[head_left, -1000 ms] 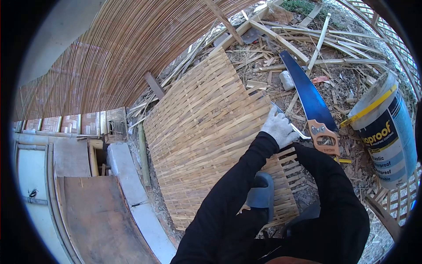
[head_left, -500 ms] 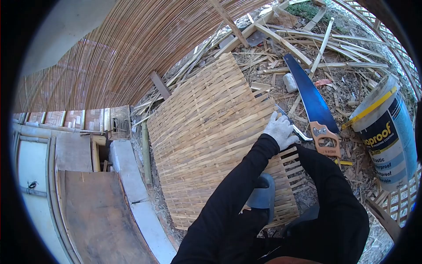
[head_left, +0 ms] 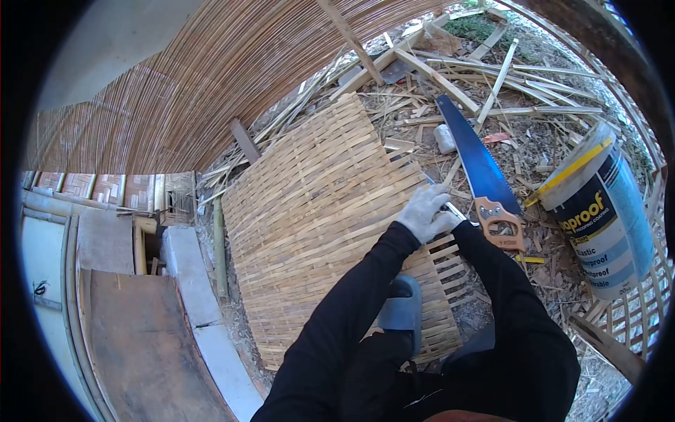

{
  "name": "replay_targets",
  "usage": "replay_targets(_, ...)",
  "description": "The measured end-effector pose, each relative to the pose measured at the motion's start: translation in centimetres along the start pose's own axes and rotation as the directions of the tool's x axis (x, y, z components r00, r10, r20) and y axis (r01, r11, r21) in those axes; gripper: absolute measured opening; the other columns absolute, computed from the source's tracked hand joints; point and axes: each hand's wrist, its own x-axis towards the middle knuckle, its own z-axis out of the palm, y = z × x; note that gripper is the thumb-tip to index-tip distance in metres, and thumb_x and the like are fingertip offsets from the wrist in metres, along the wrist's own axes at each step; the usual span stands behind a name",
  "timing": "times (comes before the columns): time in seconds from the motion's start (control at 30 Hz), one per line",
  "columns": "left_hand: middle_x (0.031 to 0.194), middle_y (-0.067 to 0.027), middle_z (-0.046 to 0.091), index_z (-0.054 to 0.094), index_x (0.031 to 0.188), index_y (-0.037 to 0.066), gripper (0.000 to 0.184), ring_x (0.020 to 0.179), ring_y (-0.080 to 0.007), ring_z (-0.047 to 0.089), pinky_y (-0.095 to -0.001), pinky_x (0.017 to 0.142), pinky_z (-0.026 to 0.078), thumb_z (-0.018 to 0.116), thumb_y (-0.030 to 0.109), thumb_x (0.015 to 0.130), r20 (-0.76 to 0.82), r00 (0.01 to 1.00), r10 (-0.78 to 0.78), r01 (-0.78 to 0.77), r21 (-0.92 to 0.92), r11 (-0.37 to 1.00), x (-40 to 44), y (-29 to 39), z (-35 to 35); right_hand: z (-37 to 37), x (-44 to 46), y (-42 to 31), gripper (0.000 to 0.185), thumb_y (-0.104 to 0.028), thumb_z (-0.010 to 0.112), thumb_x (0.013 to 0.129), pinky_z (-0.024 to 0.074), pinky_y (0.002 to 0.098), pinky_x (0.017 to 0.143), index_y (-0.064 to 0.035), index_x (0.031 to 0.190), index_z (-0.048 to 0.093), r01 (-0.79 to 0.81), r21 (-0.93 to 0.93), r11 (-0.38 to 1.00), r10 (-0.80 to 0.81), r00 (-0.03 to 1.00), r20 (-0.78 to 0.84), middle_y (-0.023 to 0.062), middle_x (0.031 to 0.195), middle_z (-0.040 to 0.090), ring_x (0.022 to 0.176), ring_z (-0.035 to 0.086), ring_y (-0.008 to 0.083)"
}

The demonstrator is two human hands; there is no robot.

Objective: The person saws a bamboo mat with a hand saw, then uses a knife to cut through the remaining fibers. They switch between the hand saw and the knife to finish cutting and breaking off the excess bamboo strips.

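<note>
A woven bamboo mat [head_left: 302, 218] lies on the ground, its right edge ending in loose strips. My left hand [head_left: 419, 214], in a pale glove, is at that edge with its fingers curled; what they grip is hidden. My right hand [head_left: 445, 223] meets it from the right, mostly covered, so its fingers cannot be made out. Beside both hands shows a slim, shiny metal tool [head_left: 463, 214], its kind unclear. A handsaw [head_left: 481, 158] with a blue blade and wooden handle lies just to the right. A grey slipper [head_left: 401, 316] on my foot presses on the mat.
A waterproof-coating bucket [head_left: 598, 218] stands at the right near bamboo lattice [head_left: 636, 316]. Split bamboo strips [head_left: 506, 84] and offcuts litter the ground beyond the saw. A slatted bamboo screen [head_left: 190, 91] rises at upper left. A brown board [head_left: 148, 337] lies at lower left.
My right hand has come up to the left hand at the mat's edge, beside the metal tool. The whole view has shifted slightly, moving things left in the picture.
</note>
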Motion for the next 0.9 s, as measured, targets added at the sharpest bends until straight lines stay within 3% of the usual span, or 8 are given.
replay_targets(0.1,0.15,-0.0255,0.061,0.066,0.138,0.001,0.046,0.139,-0.0447,0.057,-0.0524,0.119,0.046,0.073,0.02,0.097,-0.296,0.955,-0.009,-0.001,-0.033,0.999,-1.5,-0.7,-0.6,-0.8,-1.0,0.6,0.035,-0.018,0.062,0.11,0.0543,0.0332,0.103,-0.0013,0.14,0.068,-0.062,0.211,0.976,0.062,0.998,0.007,0.0063,0.13,0.075,0.117,0.07,0.0189)
replay_targets(0.2,0.15,-0.0246,0.062,0.065,0.141,0.004,0.048,0.141,-0.0435,0.057,-0.0543,0.121,0.042,0.074,0.022,0.098,-0.442,0.884,-0.152,0.279,0.238,0.93,-4.6,-5.4,-1.3,-2.5,-2.7,1.5,0.036,-0.018,0.057,0.113,0.0547,0.0309,0.101,-0.0019,0.143,0.066,-0.023,0.373,0.927,0.03,0.999,-0.014,0.0082,0.131,0.074,0.114,0.07,0.0153)
replay_targets(0.33,0.156,-0.0216,0.059,0.063,0.145,0.008,0.051,0.148,-0.0435,0.051,-0.0606,0.125,0.035,0.072,0.032,0.101,-0.58,0.737,-0.348,0.614,0.357,0.704,-7.2,-10.8,-2.2,-2.4,-9.5,-8.4,0.033,-0.019,0.056,0.115,0.0606,0.025,0.082,-0.0044,0.142,0.068,0.025,0.166,0.986,-0.015,0.998,-0.064,0.0034,0.119,0.075,0.096,0.072,0.0061)
replay_targets(0.37,0.158,-0.0207,0.058,0.062,0.147,0.008,0.053,0.15,-0.0437,0.049,-0.0615,0.126,0.033,0.072,0.034,0.102,-0.592,0.7,-0.4,0.661,0.325,0.677,-6.8,-11.1,-2.6,-3.3,-10.0,-9.1,0.028,-0.019,0.061,0.112,0.0608,0.031,0.082,-0.0045,0.133,0.072,0.06,-0.018,0.998,-0.061,0.993,-0.104,0.0094,0.112,0.078,0.094,0.076,0.0149)
replay_targets(0.47,0.164,-0.0189,0.053,0.06,0.151,0.009,0.059,0.155,-0.0433,0.043,-0.0617,0.13,0.028,0.07,0.039,0.102,-0.624,0.63,-0.462,0.735,0.288,0.613,-4.4,-12.1,-2.3,-5.2,-12.7,-11.7,0.023,-0.021,0.068,0.106,0.0599,0.0422,0.082,-0.0029,0.119,0.072,0.124,-0.802,0.584,-0.365,0.923,-0.123,0.019,0.11,0.076,0.094,0.076,0.0317)
replay_targets(0.5,0.166,-0.0185,0.052,0.059,0.153,0.009,0.061,0.157,-0.043,0.041,-0.0613,0.132,0.026,0.069,0.041,0.102,-0.634,0.617,-0.466,0.748,0.288,0.598,-3.7,-12.4,-1.9,-5.9,-13.5,-11.6,0.022,-0.021,0.071,0.101,0.0576,0.051,0.079,-0.002,0.111,0.067,0.141,-0.871,0.471,-0.395,0.916,-0.065,0.0237,0.107,0.073,0.09,0.072,0.0418)
replay_targets(0.63,0.169,-0.0189,0.048,0.055,0.158,0.009,0.068,0.159,-0.0433,0.039,-0.0649,0.133,0.023,0.067,0.046,0.103,-0.623,0.56,-0.546,0.806,0.257,0.533,-1.9,-12.5,-0.5,-8.3,-16.8,-9.6,0.03,-0.024,0.077,0.094,0.0534,0.0529,0.094,-0.0034,0.112,0.066,0.174,-0.975,0.139,-0.325,0.938,0.121,0.0194,0.107,0.069,0.103,0.069,0.0422)
replay_targets(0.9,0.169,-0.0197,0.047,0.052,0.16,0.008,0.07,0.158,-0.0435,0.04,-0.0628,0.133,0.023,0.064,0.047,0.104,-0.611,0.52,-0.597,0.837,0.224,0.5,-1.4,-12.1,-1.1,-8.6,-18.5,-8.8,0.048,-0.023,0.079,0.087,0.0525,0.0526,0.099,-0.0025,0.127,0.061,0.167,-0.984,0.055,-0.122,0.98,0.16,0.0228,0.119,0.068,0.114,0.067,0.0433)
